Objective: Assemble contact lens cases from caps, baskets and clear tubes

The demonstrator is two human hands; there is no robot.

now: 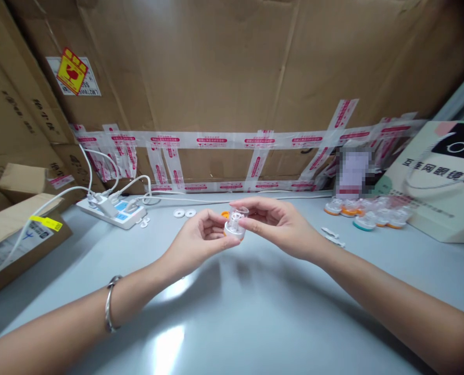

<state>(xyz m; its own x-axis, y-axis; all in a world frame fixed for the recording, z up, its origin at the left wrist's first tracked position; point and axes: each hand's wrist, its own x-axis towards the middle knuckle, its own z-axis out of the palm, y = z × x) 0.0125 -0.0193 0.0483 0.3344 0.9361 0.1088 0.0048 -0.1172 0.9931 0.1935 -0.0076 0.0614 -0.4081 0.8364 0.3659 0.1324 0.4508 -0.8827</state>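
Above the tabletop, both hands hold a small round plastic case (235, 229) with a white body, an orange underside and a clear, openwork upper part. My left hand (204, 234) pinches its white lower body between thumb and fingers. From the other side, my right hand (273, 224) closes thumb and fingers on the clear upper part, partly hiding it. Just behind the case is a small orange round piece (225, 214), partly covered by the hands. Two white rings (185, 213) lie on the table beyond my left hand.
Several clear-topped cases with orange or teal bases (364, 223) stand at the right, by a printed paper bag (430, 192). Thin white pieces (333, 237) lie nearer. At left are a power strip (118, 216) with cables and an opened carton (16, 239). A large cardboard box (216, 67) stands behind.
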